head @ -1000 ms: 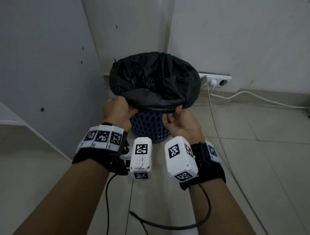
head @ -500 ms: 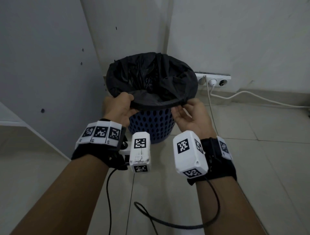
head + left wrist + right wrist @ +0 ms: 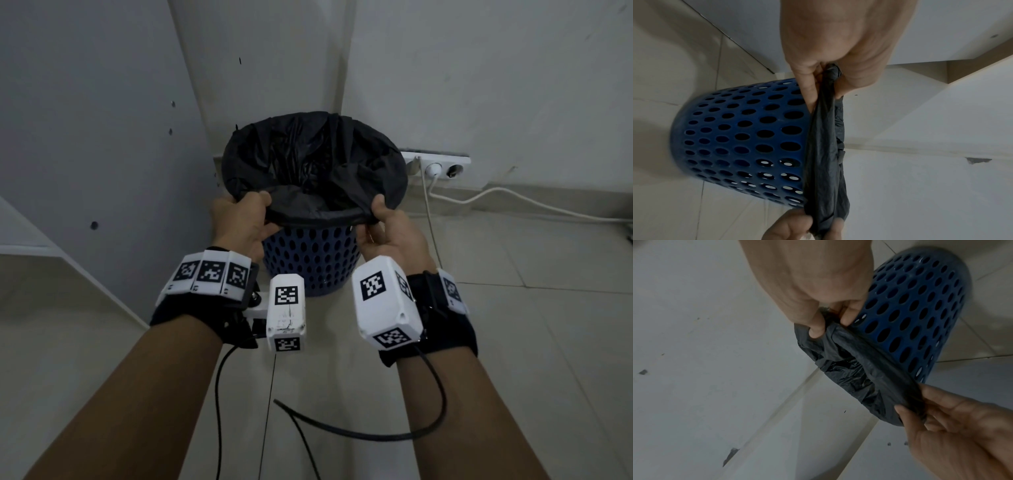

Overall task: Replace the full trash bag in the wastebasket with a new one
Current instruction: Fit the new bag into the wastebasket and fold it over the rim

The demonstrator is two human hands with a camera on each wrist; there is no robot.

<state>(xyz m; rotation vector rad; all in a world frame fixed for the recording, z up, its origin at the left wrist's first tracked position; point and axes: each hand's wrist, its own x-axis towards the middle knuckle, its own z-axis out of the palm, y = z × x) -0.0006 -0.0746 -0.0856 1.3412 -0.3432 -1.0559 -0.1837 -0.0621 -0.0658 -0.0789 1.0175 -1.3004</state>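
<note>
A blue perforated wastebasket stands on the floor in the room's corner, lined with a black trash bag whose edge is folded over the rim. My left hand pinches the bag's near edge at the left. My right hand pinches the same edge at the right. In the left wrist view the left hand's fingers curl round the bunched bag beside the basket. In the right wrist view the thumb and fingers grip the bag against the basket. What lies inside the bag is hidden.
White walls close in behind and to the left of the basket. A white power strip with a plugged cable lies by the wall at the right. Black wrist cables trail over the tiled floor.
Both hands moved further apart along the near rim and higher, lifting the bag's folded edge off the basket side. More of the blue basket wall shows below the bag.
</note>
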